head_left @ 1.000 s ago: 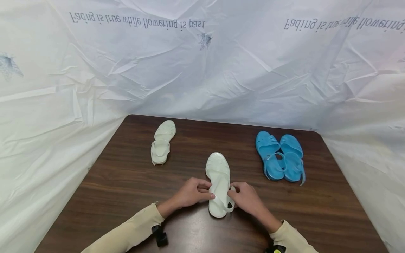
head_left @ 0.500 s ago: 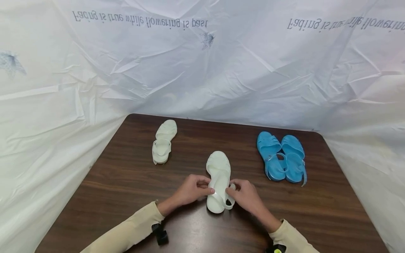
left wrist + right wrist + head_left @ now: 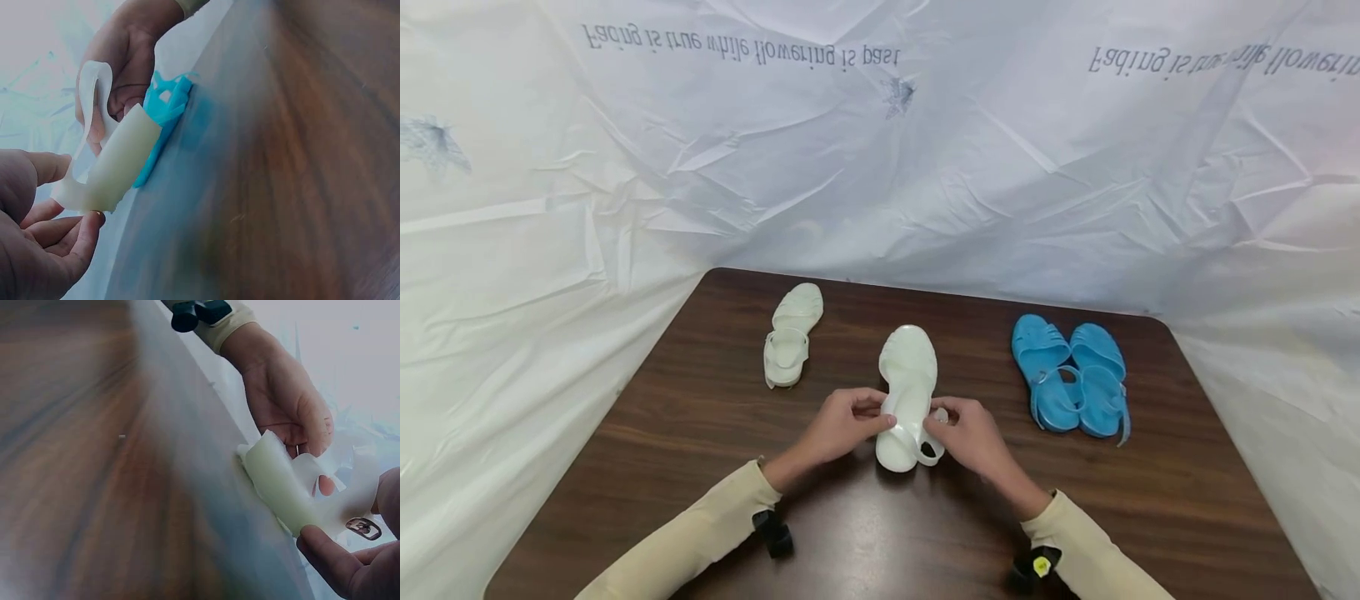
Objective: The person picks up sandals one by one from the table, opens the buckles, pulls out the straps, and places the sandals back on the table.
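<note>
Between both hands is a white sandal (image 3: pixel 908 379), toe pointing away, its heel strap looped out to the right. My left hand (image 3: pixel 842 427) grips its left side, thumb on top near the strap. On the right side my right hand (image 3: pixel 972 435) pinches the edge and strap. From the left wrist view, the sandal's heel (image 3: pixel 122 159) appears raised off the table. A metal buckle (image 3: pixel 364 529) shows by the right fingers in the right wrist view. The sandal's underside and some fingertips are hidden in the head view.
A second white sandal (image 3: pixel 792 337) lies at the back left of the dark wooden table (image 3: pixel 865 550). Two blue sandals (image 3: pixel 1047 367) lie side by side at the right. White printed sheeting (image 3: pixel 880 183) hangs behind and beside the table.
Both hands have carried the white sandal away from the person, toward the table's far side, and slightly left. The other sandals have stayed put.
</note>
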`<state>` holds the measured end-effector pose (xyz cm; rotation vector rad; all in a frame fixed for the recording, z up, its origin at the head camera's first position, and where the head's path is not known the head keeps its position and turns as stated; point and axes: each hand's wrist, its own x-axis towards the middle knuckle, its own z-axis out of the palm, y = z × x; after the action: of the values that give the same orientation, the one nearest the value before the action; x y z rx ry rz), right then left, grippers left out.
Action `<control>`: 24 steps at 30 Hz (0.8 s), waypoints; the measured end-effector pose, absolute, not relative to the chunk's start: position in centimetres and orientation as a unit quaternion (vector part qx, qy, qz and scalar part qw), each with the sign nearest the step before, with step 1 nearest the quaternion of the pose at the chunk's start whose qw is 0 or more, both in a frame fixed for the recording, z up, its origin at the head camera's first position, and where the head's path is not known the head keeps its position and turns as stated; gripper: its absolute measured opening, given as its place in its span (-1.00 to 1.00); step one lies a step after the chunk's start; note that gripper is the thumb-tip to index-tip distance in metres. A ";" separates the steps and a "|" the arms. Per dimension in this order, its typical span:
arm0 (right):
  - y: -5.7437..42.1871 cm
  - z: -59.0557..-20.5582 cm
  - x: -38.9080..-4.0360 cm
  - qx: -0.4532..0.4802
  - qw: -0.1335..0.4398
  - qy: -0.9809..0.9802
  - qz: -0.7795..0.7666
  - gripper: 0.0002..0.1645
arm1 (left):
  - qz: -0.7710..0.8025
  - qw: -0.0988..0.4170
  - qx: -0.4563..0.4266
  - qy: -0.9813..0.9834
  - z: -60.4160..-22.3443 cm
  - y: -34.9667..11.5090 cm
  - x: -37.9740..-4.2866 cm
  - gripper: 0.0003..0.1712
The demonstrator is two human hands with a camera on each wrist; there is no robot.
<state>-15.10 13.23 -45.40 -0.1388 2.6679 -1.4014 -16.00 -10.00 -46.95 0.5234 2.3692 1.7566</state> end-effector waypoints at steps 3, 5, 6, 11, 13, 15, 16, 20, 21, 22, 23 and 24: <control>12.7 -45.1 -16.0 -0.055 0.064 0.876 -0.474 -0.63 | 0.575 0.057 0.169 0.798 -46.7 -10.5 -16.6 -0.68; 12.3 -44.8 -16.6 -0.063 0.062 0.873 -0.479 -0.63 | 0.572 0.048 0.163 0.802 -46.5 -10.8 -16.9 -0.68; 12.1 -44.7 -16.9 -0.066 0.060 0.872 -0.482 -0.64 | 0.572 0.044 0.162 0.803 -46.4 -11.0 -17.2 -0.68; 11.1 -44.2 -18.4 -0.071 0.048 0.865 -0.494 -0.65 | 0.573 0.019 0.156 0.804 -45.8 -11.7 -18.2 -0.71; 10.8 -44.1 -19.1 -0.066 0.045 0.862 -0.500 -0.65 | 0.571 0.013 0.155 0.806 -45.5 -12.0 -18.7 -0.70; 10.4 -43.9 -19.7 -0.060 0.044 0.859 -0.507 -0.65 | 0.568 0.012 0.145 0.810 -45.2 -12.3 -19.2 -0.70; 10.2 -43.8 -20.0 -0.056 0.043 0.858 -0.509 -0.65 | 0.567 0.012 0.141 0.811 -45.1 -12.4 -19.4 -0.69; 9.1 -43.4 -21.3 -0.048 0.045 0.852 -0.520 -0.65 | 0.566 0.010 0.111 0.817 -44.6 -13.0 -20.3 -0.67; 8.8 -43.3 -21.6 -0.047 0.046 0.849 -0.524 -0.64 | 0.565 0.008 0.106 0.819 -44.6 -13.2 -20.6 -0.66; 8.5 -43.3 -22.0 -0.046 0.047 0.848 -0.527 -0.64 | 0.562 0.006 0.101 0.821 -44.5 -13.3 -20.8 -0.64; 8.2 -43.3 -22.3 -0.046 0.048 0.846 -0.530 -0.64 | 0.560 0.005 0.096 0.823 -44.5 -13.5 -21.1 -0.62; 7.9 -43.3 -22.6 -0.044 0.049 0.845 -0.531 -0.64 | 0.558 0.004 0.092 0.825 -44.5 -13.6 -21.4 -0.60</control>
<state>-22.58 7.92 -43.32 -0.1344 2.5750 -1.6186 -21.39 -13.61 -44.55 0.2895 2.5840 1.7481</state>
